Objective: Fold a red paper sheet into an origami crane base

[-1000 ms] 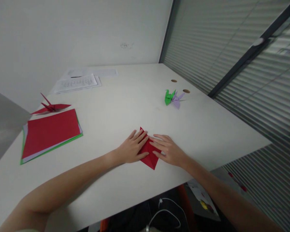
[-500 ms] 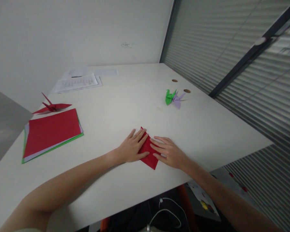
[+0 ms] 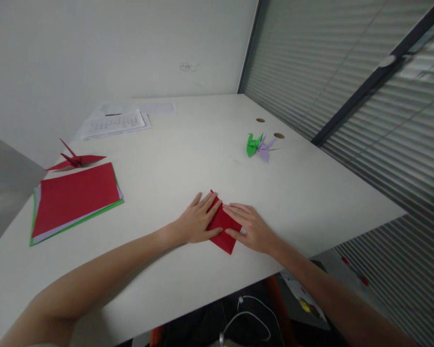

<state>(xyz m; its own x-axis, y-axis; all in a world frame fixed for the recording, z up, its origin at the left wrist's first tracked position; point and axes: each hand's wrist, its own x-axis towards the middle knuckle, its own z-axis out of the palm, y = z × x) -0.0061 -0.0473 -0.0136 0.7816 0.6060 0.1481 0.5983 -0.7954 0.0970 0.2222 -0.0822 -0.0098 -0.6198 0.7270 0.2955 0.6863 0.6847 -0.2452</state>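
A folded piece of red origami paper (image 3: 226,230) lies flat near the front edge of the white table (image 3: 173,159), one corner pointing toward me. My left hand (image 3: 198,222) rests across its left side, fingers spread and pressing on the paper. From the right, my right hand (image 3: 251,226) touches the paper's right edge, its fingers stretched out and the thumb apart from them. Parts of the paper are covered by both hands.
At the left sits a stack of red, lilac and green paper sheets (image 3: 77,197), with a red paper crane (image 3: 75,160) behind it. A green paper crane (image 3: 253,144) and a lilac one (image 3: 264,150) stand at the right. Written papers (image 3: 112,124) lie far back.
My right hand's fingers have drawn closer together over the paper's right edge, after lifting slightly away to the right. My left hand stays in place.
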